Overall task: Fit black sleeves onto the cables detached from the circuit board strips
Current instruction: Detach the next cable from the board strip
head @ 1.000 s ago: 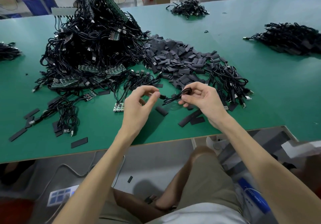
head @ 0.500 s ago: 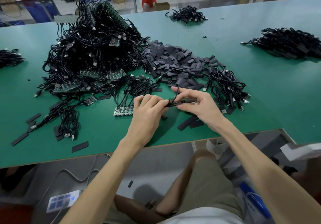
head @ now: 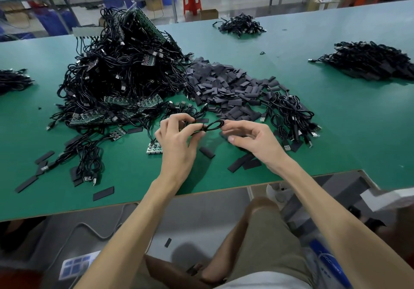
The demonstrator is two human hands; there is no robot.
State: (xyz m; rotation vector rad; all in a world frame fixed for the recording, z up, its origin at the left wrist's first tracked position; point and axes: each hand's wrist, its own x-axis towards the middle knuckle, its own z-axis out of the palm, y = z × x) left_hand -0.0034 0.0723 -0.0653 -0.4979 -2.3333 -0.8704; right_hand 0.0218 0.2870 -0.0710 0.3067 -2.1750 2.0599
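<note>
thin black cable held crosswise in front of the sleeve pile

a coiled black cable is held in the air just in front of the sleeve pile. its long axis runs side to side, and the open oval loop points right. the left hand has its grip pinched on the bunched left end, thumb and forefinger curled round the strands. the right hand meets the loop's far end with curled fingertips, the thumb lower and apart; whether that grip truly pinches the cable i cannot tell. the cable's plug ends are hidden behind the left fingers.

the pile is made of flat, matt, dark grey rectangles heaped loosely on the green desk; a few lie scattered in front of it, under the hands. left of the pile rises a tall tangled heap of cables, thin and glossy, with green circuit board strips poking out. a short piece of strip is half covered by the left hand. right of the pile lies a smaller bundle of cables with metal plugs.
</note>
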